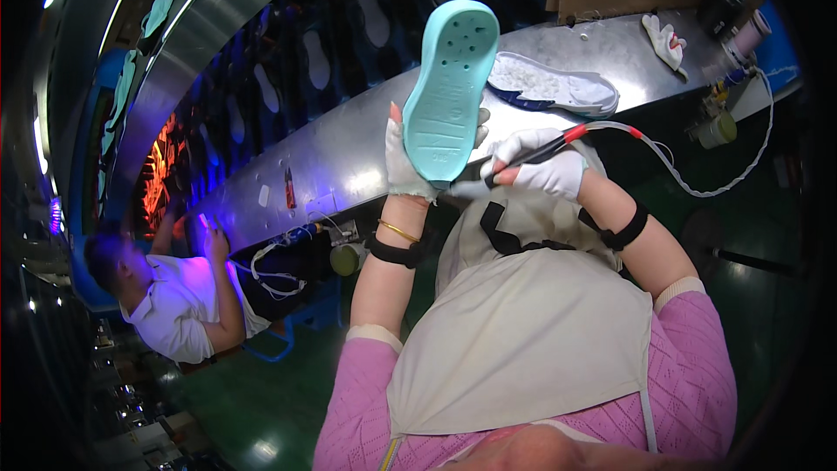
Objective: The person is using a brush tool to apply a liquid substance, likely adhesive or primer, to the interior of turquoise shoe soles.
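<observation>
I see left hand (406, 162) gripping turquoise shoe sole (449, 96) by steel bench (349, 148), right hand (547, 172) closed round black hosed tool (545, 151) (tip blurred). White-and-navy sole (558, 85) on bench; co-worker (187, 305) at left, green floor (261, 410).

Right of the insole (452, 87), a sole (556, 87) and glove (666, 42) lie on the bench (349, 135).

Turquoise sole (453, 78): one. White sole (580, 92): one. Brush (551, 148): one. Loose glove (666, 41): one. Black armbands (626, 228): two. Bracelet (398, 231): one.
</observation>
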A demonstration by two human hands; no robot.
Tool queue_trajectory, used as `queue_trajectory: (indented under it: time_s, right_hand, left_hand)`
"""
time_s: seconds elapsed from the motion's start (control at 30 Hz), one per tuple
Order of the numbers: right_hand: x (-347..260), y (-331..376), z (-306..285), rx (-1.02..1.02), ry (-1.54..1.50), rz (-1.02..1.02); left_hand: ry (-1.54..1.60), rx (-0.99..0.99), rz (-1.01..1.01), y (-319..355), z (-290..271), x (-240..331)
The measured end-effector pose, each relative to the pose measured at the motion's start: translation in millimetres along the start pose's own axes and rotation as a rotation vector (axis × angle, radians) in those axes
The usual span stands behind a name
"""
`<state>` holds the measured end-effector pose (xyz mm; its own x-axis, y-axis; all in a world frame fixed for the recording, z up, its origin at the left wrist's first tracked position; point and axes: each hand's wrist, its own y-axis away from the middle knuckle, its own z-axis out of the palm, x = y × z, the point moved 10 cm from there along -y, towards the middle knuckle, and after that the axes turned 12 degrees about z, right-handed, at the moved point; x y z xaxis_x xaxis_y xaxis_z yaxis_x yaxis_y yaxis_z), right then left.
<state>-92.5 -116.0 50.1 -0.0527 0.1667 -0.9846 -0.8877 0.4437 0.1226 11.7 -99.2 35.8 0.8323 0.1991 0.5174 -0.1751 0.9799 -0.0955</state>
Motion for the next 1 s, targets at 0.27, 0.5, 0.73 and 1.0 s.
queue_trajectory:
  time_s: [0.27, 0.5, 0.73, 1.0]
  right_hand:
    - [-42, -12, 13, -0.081, 0.244, -0.278]
    - [-28, -20, 0, -0.154, 0.289, 0.054]
    - [-37, -28, -8, -0.126, 0.449, 0.001]
    - [-60, -21, -27, 0.117, 0.373, -0.214]
  left_hand:
    - [-0.128, 0.105, -0.137, 0, -30, -3]
    - [-0.311, 0.186, -0.341, 5, -47, -8]
    - [-0.317, 0.202, -0.388, -4, -46, -11]
    - [-0.172, 0.140, -0.144, -7, -20, -1]
